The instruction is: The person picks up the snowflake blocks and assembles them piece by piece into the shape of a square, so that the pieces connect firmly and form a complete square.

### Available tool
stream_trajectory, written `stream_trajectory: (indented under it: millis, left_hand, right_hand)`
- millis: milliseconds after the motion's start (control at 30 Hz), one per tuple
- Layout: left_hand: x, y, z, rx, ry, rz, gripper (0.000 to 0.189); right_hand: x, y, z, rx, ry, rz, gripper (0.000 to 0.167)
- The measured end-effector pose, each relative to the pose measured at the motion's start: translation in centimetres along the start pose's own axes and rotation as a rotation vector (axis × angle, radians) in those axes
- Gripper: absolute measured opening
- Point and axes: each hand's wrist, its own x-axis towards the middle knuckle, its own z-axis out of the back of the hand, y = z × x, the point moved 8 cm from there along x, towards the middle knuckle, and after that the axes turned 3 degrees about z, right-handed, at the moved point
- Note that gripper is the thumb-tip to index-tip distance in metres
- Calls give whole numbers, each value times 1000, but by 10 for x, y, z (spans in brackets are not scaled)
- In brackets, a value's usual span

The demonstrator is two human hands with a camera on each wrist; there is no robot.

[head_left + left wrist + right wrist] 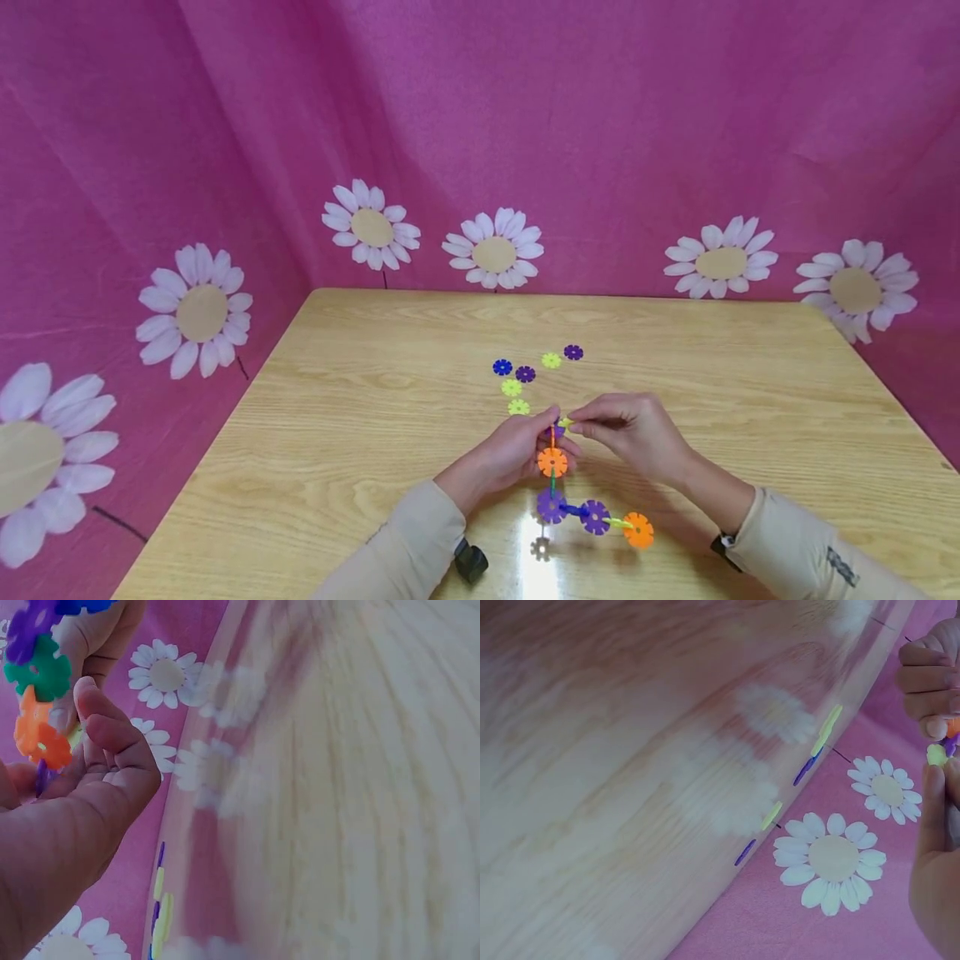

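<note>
One yellow disc [566,423] met the upper end of a bent chain [551,500], just right of the frame's center.
The left hand [512,450] pinched a purple end disc [556,431] there; above it on the surface [360,375] lay one loose blue disc [502,367], three loose yellow discs [512,387] and two loose purple discs [525,374]. The chain's long axis ran down-frame from this nearer hand, then turned lower right, showing two orange and two purple discs face-on; its edge-on pieces were hard to count. The right hand [637,429] pinched the yellow disc, thumb against finger; whether it was slotted in could not be told.
</note>
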Motion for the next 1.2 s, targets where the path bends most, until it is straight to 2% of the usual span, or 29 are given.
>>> stream_trajectory:
  millis: [100, 267, 467, 700, 933, 1000, 1067, 1200]
  left_hand:
    - [-1, 3, 2, 4, -3, 8, 61]
    - [-2, 4, 3, 28, 31, -6, 63]
    - [-3, 7, 3, 38, 61, -3, 62]
    - [-6, 7, 2, 42, 70, -36, 60]
    - [-5, 12, 10, 36, 34, -15, 57]
    - [-5, 13, 12, 38, 18, -13, 56]
    - [-4, 13, 14, 45, 2, -14, 56]
    - [-5, 12, 14, 49, -9, -16, 56]
  right_hand:
    - [0, -2, -5, 25, 35, -54, 21]
    - [0, -6, -11, 47, 77, -129, 20]
    - [1, -8, -18, 100, 123, -160, 18]
    - [2, -12, -21, 126, 152, -178, 16]
    - [5, -22, -21, 177, 284, -203, 9]
    - [6, -28, -21, 184, 310, -222, 12]
    - [7, -37, -20, 166, 322, -258, 16]
    - [11, -53, -22, 14, 348, -272, 18]
